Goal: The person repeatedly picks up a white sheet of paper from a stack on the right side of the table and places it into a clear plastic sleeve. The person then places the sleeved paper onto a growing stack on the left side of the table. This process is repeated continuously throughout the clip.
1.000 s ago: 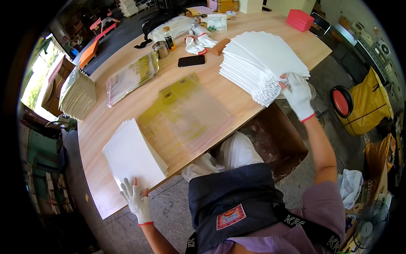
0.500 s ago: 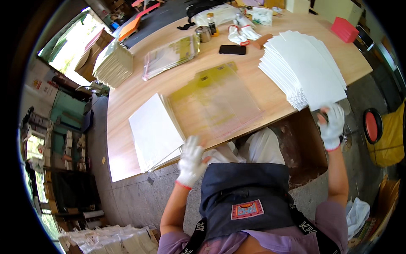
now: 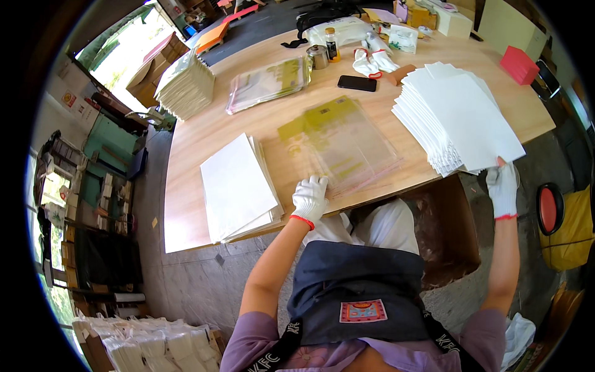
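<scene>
Gloves (image 3: 310,197) are white — red-cuffed; sheets (image 3: 458,115) are white; bags (image 3: 353,136) are patterned yellow-green.

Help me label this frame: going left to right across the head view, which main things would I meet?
Tall cream stack, white sheet pile, left gloved hand, black phone, fanned white sheets, red block, yellow bag.

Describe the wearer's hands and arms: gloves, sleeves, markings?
Left hand and right hand: white gloves with red cuffs. The right thumb is bare at the tip; left fingertips are too unclear to tell. Forearms bare, under short purple sleeves. No markings visible on gloves or sleeves.
</scene>
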A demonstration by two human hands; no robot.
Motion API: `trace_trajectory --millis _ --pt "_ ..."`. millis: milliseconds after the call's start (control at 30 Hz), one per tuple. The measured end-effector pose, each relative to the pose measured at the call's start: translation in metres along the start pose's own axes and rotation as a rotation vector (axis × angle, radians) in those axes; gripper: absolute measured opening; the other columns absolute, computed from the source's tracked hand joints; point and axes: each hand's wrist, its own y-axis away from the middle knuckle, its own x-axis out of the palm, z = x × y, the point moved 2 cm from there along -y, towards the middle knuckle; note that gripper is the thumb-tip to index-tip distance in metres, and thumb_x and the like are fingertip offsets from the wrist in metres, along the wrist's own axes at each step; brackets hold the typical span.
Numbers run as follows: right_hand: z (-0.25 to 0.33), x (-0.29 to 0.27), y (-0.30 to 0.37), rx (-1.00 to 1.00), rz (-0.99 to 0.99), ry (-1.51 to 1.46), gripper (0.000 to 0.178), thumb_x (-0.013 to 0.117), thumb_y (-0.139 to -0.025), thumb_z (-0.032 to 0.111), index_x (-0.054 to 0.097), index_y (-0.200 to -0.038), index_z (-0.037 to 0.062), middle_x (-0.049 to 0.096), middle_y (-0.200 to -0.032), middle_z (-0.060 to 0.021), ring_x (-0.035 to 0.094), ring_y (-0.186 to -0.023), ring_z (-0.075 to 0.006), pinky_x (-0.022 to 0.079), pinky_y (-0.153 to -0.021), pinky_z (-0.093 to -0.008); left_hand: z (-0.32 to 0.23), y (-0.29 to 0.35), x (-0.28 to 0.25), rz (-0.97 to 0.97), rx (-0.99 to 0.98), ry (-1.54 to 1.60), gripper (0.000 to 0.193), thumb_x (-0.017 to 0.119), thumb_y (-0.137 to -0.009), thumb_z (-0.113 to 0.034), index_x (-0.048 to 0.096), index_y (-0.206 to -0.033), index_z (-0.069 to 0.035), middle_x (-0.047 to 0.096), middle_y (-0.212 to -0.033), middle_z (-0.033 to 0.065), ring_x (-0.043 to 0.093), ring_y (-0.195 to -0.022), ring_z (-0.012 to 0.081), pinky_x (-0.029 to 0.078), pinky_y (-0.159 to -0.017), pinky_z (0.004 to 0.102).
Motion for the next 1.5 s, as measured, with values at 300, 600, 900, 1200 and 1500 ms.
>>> trace_trajectory --millis 300,600,900,1200,1500 --pt "-0.072 0.048 0.143 0.461 0.399 0.041 0.049 0.062 -0.075 0.022 0.051 -0.114 -0.0039 0.063 -0.093 -0.0086 0.062 -0.069 -0.0125 0.050 -0.053 -0.0218 0.039 -0.013 0.021 -0.171 0.057 0.290 0.035 0.063 -0.067 -0.002 0.056 -0.099 -0.014 0.054 -0.106 0.0075 0.053 -0.101 0.0303 0.049 -0.081 0.0402" --pt "-0.153 0.015 0.147 0.624 0.475 -0.236 0.043 0.055 -0.080 0.015 0.048 -0.119 0.0009 0.064 -0.093 -0.0101 0.063 -0.066 -0.0147 0.051 -0.047 -0.0241 0.046 0.001 0.023 -0.452 0.016 0.316 0.031 0.058 -0.068 0.001 0.061 -0.096 -0.013 0.057 -0.095 0.0065 0.056 -0.088 0.0304 0.048 -0.075 0.0414" --pt "-0.167 0.032 0.160 0.558 0.362 -0.285 0.045 0.056 -0.083 0.012 0.044 -0.125 0.0001 0.057 -0.116 -0.0135 0.058 -0.105 -0.0258 0.050 -0.088 -0.0370 0.038 0.006 0.006 -0.436 0.172 0.691 0.035 0.047 -0.068 0.008 0.060 -0.096 -0.009 0.054 -0.079 0.0096 0.054 -0.068 0.0281 0.045 -0.061 0.0342" --pt "-0.155 0.057 0.204 0.561 0.447 -0.276 0.037 0.054 -0.087 0.018 0.047 -0.117 -0.0008 0.060 -0.096 -0.0099 0.059 -0.075 -0.0178 0.048 -0.062 -0.0289 -0.038 0.025 0.041 -0.975 -0.427 1.802 0.056 0.055 -0.076 0.010 0.042 -0.129 -0.006 0.047 -0.127 0.0136 0.056 -0.103 0.0282 0.051 -0.080 0.0278" --pt "-0.117 0.081 0.229 0.637 0.370 0.035 0.029 0.053 -0.091 0.021 0.047 -0.114 0.0044 0.060 -0.083 -0.0079 0.058 -0.055 -0.0159 0.046 -0.042 -0.0265 -0.064 0.029 0.181 -0.062 -0.138 1.880 0.044 0.061 -0.084 -0.014 0.046 -0.125 -0.005 0.054 -0.119 0.0127 0.055 -0.104 0.0235 0.050 -0.083 0.0314"
